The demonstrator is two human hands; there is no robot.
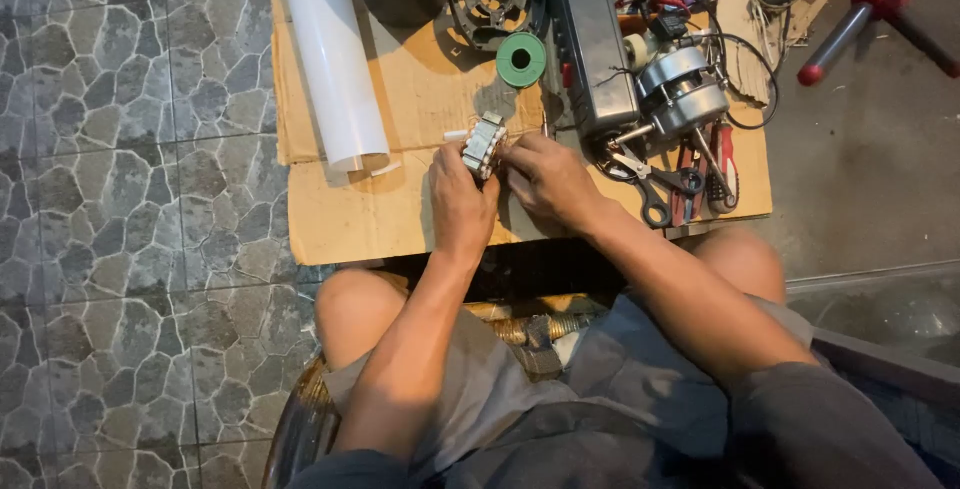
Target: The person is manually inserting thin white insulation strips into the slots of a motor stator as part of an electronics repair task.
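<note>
Over the cardboard (pixel 400 209), I pinch a small stator (pixel 484 145) in both hands: left hand (pixel 462 199) closed round its body, right hand (pixel 545 181) at its edge; rigid, weighty, windings look delicate.

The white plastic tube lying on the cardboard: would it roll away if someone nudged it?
The white plastic tube is round and smooth, so a sideways nudge would probably set it rolling across the flat brown cardboard sheet. Its open end looks hollow and thin-walled, so it is likely light for its length. It lies straight, so it seems fairly stiff.
</note>
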